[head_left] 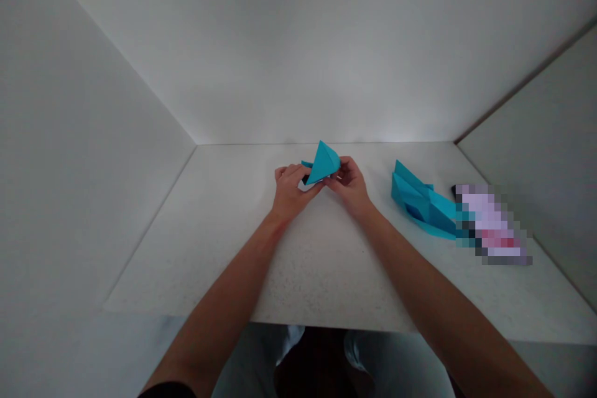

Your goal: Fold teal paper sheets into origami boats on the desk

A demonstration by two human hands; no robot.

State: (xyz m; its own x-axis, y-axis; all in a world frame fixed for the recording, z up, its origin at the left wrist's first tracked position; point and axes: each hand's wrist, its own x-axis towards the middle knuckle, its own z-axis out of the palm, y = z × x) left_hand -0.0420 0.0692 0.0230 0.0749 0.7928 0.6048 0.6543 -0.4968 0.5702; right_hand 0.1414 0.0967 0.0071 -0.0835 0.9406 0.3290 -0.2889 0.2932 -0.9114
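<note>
A folded piece of blue paper [323, 163] is held just above the white tabletop, near its back edge, with a pointed corner standing up. My left hand [293, 189] grips it from the left, its thumb reaching under the lower edge. On the other side, my right hand [349, 184] pinches the paper's right edge between thumb and fingers. Some of the fingertips are hidden behind the paper. To the right of my hands lies a blue paper boat [422, 202], untouched.
At the far right a blurred-out, pinkish flat object [494, 224] lies against the boat's end. White walls [321, 74] close in the tabletop [209, 249] at the back and both sides. The table's front edge runs just before my legs.
</note>
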